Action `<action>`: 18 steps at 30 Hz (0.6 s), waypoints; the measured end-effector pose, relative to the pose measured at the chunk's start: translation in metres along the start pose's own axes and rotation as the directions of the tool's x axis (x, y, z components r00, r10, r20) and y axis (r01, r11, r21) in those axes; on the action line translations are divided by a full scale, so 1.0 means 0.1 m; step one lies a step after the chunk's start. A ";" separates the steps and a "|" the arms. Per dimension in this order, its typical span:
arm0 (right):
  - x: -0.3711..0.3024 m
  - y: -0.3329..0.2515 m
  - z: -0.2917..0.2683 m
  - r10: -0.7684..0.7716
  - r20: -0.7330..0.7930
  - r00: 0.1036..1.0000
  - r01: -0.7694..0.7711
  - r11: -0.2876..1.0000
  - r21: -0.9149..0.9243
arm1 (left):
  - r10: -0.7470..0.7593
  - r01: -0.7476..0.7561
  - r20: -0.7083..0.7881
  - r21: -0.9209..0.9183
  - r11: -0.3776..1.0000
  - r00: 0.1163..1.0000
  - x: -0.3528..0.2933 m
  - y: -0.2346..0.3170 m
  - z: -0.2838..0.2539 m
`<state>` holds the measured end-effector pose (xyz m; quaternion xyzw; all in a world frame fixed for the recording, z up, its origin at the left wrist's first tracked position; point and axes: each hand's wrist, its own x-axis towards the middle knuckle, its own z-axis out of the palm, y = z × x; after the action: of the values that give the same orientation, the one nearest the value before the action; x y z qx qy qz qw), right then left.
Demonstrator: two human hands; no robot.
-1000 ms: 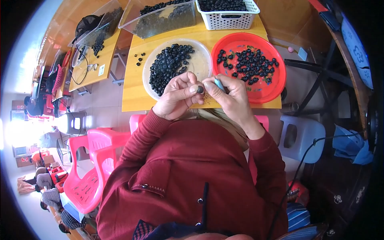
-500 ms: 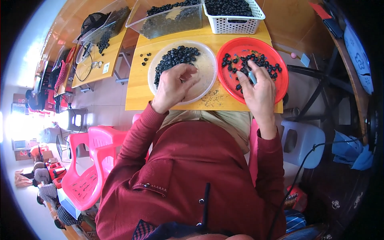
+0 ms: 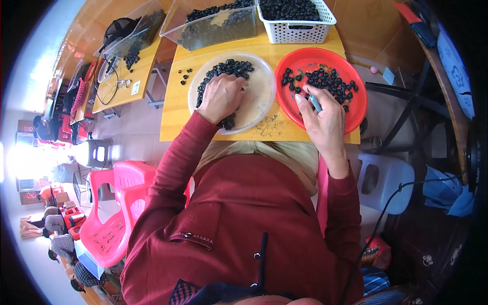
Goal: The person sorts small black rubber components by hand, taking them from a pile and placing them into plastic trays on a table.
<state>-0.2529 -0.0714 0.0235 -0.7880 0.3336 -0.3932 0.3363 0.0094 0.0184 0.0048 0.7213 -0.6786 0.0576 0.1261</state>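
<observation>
My left hand reaches over the round clear tray, fingers curled down at the edge of a pile of small, dark, round, berry-like pieces. Its fingertips are hidden, so what they hold does not show. Over the red round tray, my right hand is closed around a small tool with a light-blue handle. The tool's working end is not clear. More of the dark pieces lie loose on the red tray, just beyond my right fingers.
Behind the trays stand a clear bin and a white perforated basket, both with dark pieces. Crumbs and a few stray pieces lie on the yellow table. Pink chair at left, pale-blue chair at right.
My left hand has turned over and moved down onto the pile. My right hand has shifted slightly left and nearer me, with the blue-handled tool still in it.
</observation>
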 end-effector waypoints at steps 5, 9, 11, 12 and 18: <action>-0.02 -0.01 0.02 -0.032 0.002 0.999 0.032 0.999 0.016 | 0.028 -0.028 0.004 -0.009 1.000 1.000 -0.01 -0.02 0.01; -0.02 0.00 0.04 -0.029 0.000 1.000 0.029 0.999 0.046 | 0.045 -0.056 -0.080 -0.148 0.987 0.996 -0.04 -0.01 0.02; -0.02 -0.01 0.03 0.028 0.025 0.999 -0.029 0.998 0.062 | 0.041 -0.064 -0.102 -0.237 0.969 0.994 -0.05 0.03 -0.02; -0.02 -0.01 0.04 0.029 0.025 0.999 -0.031 0.998 0.061 | 0.037 -0.076 -0.125 -0.323 0.944 0.991 -0.05 0.06 -0.06; -0.04 0.02 0.11 -0.019 0.004 1.000 0.018 0.994 0.107 | -0.198 0.216 0.122 -0.790 0.574 0.972 -0.11 0.00 -0.06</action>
<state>-0.2463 -0.0663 0.0157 -0.7729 0.3042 -0.4117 0.3750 0.0091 0.0308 0.0080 0.6633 -0.5446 -0.2742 0.4339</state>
